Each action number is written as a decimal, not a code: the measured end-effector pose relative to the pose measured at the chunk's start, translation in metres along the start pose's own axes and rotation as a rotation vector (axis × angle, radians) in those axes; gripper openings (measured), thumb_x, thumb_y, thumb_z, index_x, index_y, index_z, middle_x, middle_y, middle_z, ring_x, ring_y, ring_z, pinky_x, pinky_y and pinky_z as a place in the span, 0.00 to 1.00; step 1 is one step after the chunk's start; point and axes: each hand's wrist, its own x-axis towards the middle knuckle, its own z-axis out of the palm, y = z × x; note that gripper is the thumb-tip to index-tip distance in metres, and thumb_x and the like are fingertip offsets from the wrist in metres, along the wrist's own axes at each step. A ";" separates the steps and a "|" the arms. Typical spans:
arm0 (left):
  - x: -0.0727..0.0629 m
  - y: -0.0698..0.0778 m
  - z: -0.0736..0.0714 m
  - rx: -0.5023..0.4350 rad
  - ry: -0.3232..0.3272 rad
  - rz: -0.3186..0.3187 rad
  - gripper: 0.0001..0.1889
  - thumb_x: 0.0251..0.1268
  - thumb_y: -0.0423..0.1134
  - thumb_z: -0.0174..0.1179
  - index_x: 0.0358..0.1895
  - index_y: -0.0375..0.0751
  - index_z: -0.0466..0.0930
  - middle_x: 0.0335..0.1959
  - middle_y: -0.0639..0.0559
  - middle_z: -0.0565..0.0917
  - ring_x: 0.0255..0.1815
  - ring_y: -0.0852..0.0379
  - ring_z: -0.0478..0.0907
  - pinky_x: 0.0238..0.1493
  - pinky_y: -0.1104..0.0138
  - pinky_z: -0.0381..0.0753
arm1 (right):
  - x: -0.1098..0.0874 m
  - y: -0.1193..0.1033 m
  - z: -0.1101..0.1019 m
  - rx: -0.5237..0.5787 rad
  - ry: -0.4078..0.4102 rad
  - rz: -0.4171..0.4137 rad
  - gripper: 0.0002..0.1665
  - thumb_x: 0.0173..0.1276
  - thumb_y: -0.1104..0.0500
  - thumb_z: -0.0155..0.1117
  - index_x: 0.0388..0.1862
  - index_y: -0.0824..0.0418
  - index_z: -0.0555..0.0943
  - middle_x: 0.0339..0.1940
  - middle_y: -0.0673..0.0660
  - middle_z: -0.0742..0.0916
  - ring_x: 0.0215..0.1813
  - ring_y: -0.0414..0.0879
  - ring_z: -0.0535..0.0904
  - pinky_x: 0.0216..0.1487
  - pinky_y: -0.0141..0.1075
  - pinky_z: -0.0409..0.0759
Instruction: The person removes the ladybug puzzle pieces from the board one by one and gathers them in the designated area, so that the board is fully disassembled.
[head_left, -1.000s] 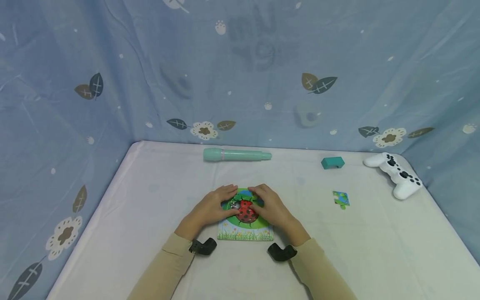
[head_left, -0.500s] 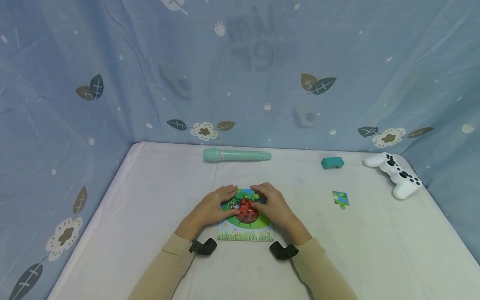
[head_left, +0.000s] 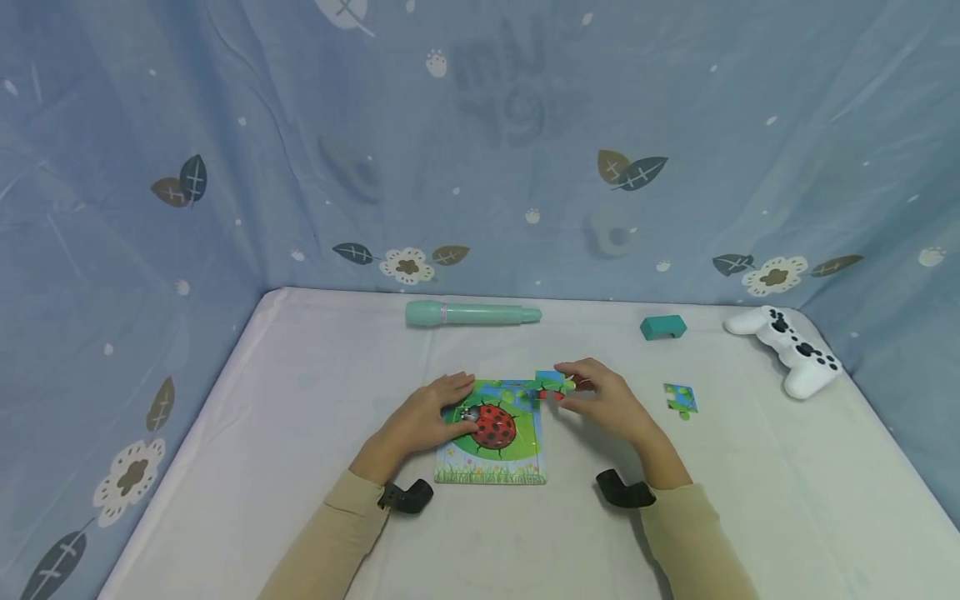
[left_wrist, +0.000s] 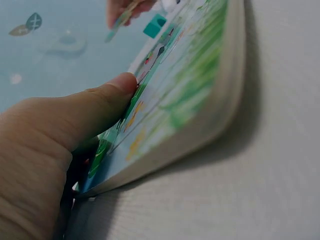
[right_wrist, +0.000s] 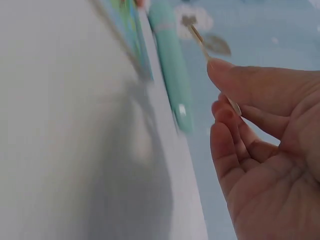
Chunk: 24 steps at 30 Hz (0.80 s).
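Note:
A ladybug jigsaw puzzle (head_left: 498, 425) in a square board lies flat on the table. On its left side rests my left hand (head_left: 431, 410), with the fingers stretched toward the upper left corner and the thumb over the ladybug picture. The left wrist view shows that thumb (left_wrist: 112, 95) lying on the board's face; the other fingers are mostly hidden. My right hand (head_left: 611, 400) pinches a puzzle piece (head_left: 550, 382) between thumb and fingers, above the board's upper right corner. Edge-on, the thin piece (right_wrist: 234, 106) shows in the right wrist view.
Another puzzle piece (head_left: 681, 398) lies on the table to the right. Behind it are a teal block (head_left: 663, 327) and a white game controller (head_left: 787, 350). A mint-green microphone-shaped toy (head_left: 472, 313) lies along the back, before the blue cloth wall (head_left: 480, 167).
My right hand has lifted a piece from the puzzle's upper right and moved right with it. My left hand stays on the board.

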 end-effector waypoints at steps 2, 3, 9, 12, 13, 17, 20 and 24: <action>0.000 0.000 0.000 -0.004 0.000 -0.004 0.38 0.55 0.57 0.65 0.67 0.40 0.68 0.69 0.49 0.68 0.72 0.46 0.62 0.70 0.53 0.64 | -0.007 0.010 -0.010 -0.014 0.007 0.016 0.29 0.60 0.63 0.68 0.61 0.64 0.75 0.52 0.58 0.80 0.50 0.51 0.76 0.55 0.46 0.79; 0.000 0.000 0.000 -0.005 -0.003 -0.005 0.39 0.55 0.57 0.65 0.67 0.40 0.68 0.69 0.49 0.68 0.72 0.46 0.62 0.70 0.53 0.64 | -0.011 0.015 -0.015 -0.018 0.012 0.023 0.29 0.61 0.63 0.68 0.61 0.64 0.75 0.52 0.58 0.80 0.50 0.50 0.76 0.55 0.42 0.79; 0.000 -0.001 0.001 -0.015 -0.009 -0.004 0.39 0.56 0.57 0.65 0.67 0.41 0.68 0.70 0.49 0.68 0.72 0.46 0.61 0.71 0.53 0.63 | -0.034 0.039 -0.047 0.017 0.029 0.044 0.28 0.64 0.62 0.65 0.63 0.66 0.73 0.55 0.61 0.78 0.50 0.41 0.73 0.51 0.19 0.73; -0.001 -0.001 0.000 -0.012 -0.005 -0.007 0.39 0.55 0.58 0.65 0.67 0.41 0.68 0.70 0.50 0.67 0.72 0.46 0.61 0.71 0.53 0.63 | -0.042 0.045 -0.060 -0.003 0.030 0.097 0.29 0.65 0.61 0.64 0.64 0.65 0.72 0.57 0.63 0.77 0.52 0.44 0.72 0.50 0.17 0.72; -0.001 -0.001 -0.001 -0.012 -0.005 -0.007 0.39 0.55 0.58 0.65 0.67 0.41 0.68 0.70 0.50 0.68 0.72 0.46 0.61 0.71 0.53 0.63 | -0.044 0.047 -0.063 -0.023 0.030 0.124 0.29 0.65 0.60 0.64 0.64 0.65 0.72 0.58 0.62 0.77 0.53 0.45 0.73 0.50 0.17 0.72; -0.001 -0.001 0.000 -0.006 -0.004 -0.008 0.39 0.55 0.57 0.65 0.68 0.42 0.68 0.70 0.50 0.68 0.72 0.46 0.61 0.71 0.53 0.63 | -0.049 0.056 -0.071 -0.066 0.014 0.189 0.29 0.66 0.60 0.64 0.65 0.65 0.71 0.58 0.64 0.76 0.52 0.47 0.73 0.47 0.20 0.75; 0.000 -0.001 0.000 -0.003 -0.004 -0.006 0.39 0.55 0.57 0.65 0.67 0.41 0.68 0.70 0.50 0.68 0.72 0.46 0.61 0.71 0.53 0.63 | -0.050 0.062 -0.072 -0.109 0.019 0.190 0.29 0.65 0.61 0.64 0.64 0.66 0.71 0.54 0.64 0.77 0.47 0.44 0.73 0.43 0.23 0.75; 0.000 0.000 0.000 -0.002 -0.007 -0.004 0.38 0.56 0.57 0.65 0.67 0.41 0.68 0.70 0.49 0.68 0.72 0.46 0.61 0.71 0.52 0.63 | -0.049 0.065 -0.069 -0.185 0.037 0.135 0.27 0.63 0.63 0.65 0.62 0.67 0.73 0.49 0.62 0.78 0.42 0.43 0.69 0.40 0.27 0.72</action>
